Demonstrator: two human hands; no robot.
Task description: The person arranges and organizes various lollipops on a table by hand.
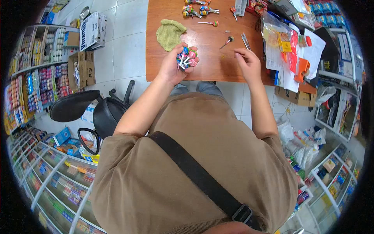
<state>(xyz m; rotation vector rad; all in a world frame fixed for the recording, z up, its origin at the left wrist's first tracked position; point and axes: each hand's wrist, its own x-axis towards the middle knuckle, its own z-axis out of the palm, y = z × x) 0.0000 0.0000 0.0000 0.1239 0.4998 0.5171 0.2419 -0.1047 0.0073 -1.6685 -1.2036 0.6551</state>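
Note:
Several wrapped lollipops [187, 57] rest in my left hand [171, 64], which is curled around them palm up over the front of the table, their white sticks pointing toward me. My right hand [249, 65] hovers near the table's front right edge, loosely bent, with a small gap between thumb and forefinger and nothing visible in it. Just beyond it lie a dark-headed lollipop [230, 39] and a pair of scissors or a similar slim metal tool [245, 41]. Farther back a single lollipop [214, 23] lies on its side.
Bundled lollipops [200, 9] lie at the far side of the wooden table [163, 66]. A green cloth [170, 34] sits at left. Papers, plastic bags and an orange tape dispenser [302, 70] crowd the right. A black chair [111, 117] and stocked shelves [43, 85] stand left.

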